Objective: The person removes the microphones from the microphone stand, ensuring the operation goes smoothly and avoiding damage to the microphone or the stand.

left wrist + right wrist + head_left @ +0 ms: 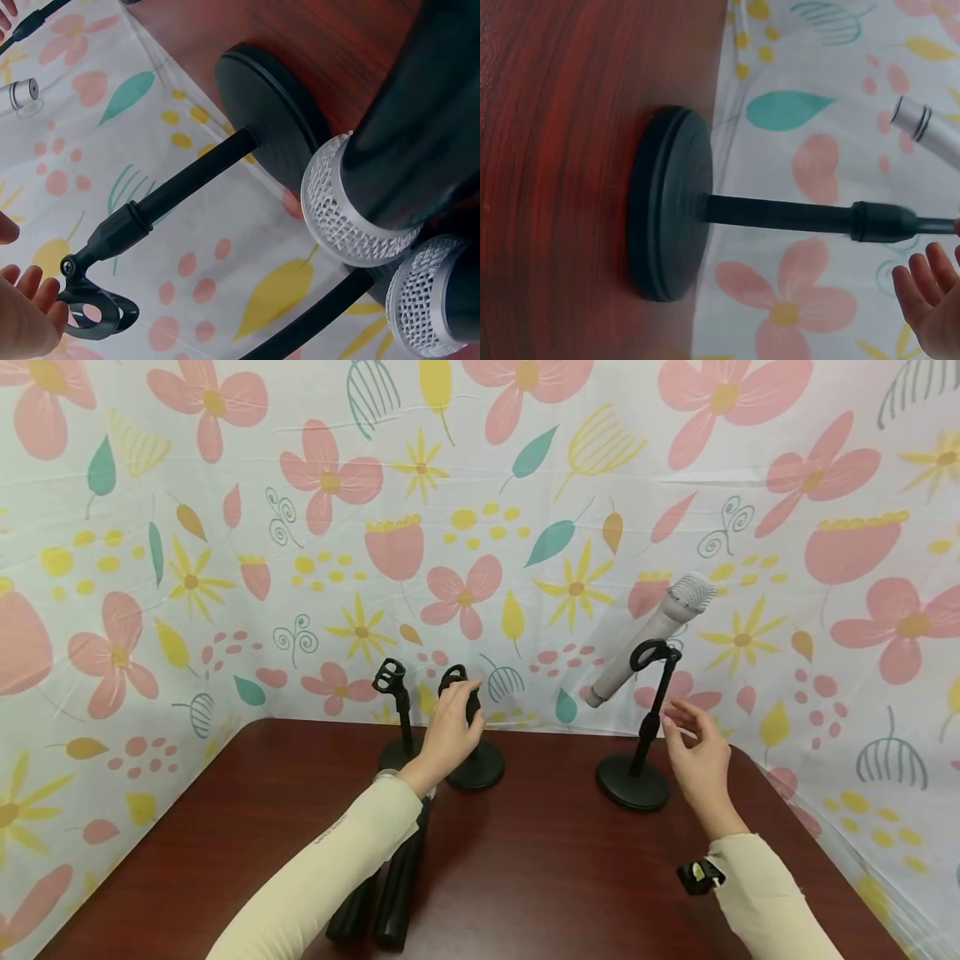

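Note:
A silver-white microphone (637, 643) sits tilted in the clip of the right-hand black desk stand (633, 781). Beside that stand's pole is my right hand (699, 756), its fingers loosely bent and nothing gripped. My left hand (452, 727) reaches to the top of the middle stand (480, 766). In the left wrist view, its fingertips are right at the stand's bare clip (105, 315), the thumb apart from them. Another stand (405, 718) with an unfilled clip rises just to the left, its base partly behind my forearm.
Two black microphones (401, 893) lie on the dark red wooden table (540, 860), partly under my left sleeve; their silver mesh heads (360, 210) show in the left wrist view. A flower-patterned cloth (480, 527) hangs behind the table and along its sides.

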Tool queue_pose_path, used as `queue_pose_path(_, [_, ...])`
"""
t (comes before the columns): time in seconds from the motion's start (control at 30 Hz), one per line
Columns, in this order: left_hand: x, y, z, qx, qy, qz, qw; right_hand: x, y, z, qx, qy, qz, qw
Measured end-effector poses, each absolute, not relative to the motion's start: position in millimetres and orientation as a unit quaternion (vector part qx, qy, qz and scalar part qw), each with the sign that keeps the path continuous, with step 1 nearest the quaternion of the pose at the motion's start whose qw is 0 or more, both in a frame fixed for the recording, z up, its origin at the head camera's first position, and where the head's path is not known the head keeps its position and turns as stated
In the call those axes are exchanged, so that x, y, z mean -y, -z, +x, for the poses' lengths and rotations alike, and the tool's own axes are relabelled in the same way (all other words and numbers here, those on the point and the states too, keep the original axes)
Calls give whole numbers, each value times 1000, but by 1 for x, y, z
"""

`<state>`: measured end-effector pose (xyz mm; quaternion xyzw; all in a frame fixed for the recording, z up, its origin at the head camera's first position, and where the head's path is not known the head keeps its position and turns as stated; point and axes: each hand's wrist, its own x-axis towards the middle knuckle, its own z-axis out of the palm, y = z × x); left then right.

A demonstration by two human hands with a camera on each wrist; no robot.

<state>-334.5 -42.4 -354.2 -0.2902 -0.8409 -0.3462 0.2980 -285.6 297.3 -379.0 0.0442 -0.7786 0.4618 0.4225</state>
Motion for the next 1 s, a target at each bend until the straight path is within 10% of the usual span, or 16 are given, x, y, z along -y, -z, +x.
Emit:
queue_pose_path(0.37, [35, 363, -326, 849, 338, -305, 267, -304, 403, -291, 830, -460, -8, 316])
queue_pose_path(1.0, [36, 359, -321, 853, 333, -303, 263, -298, 403, -306, 837, -446, -8, 316])
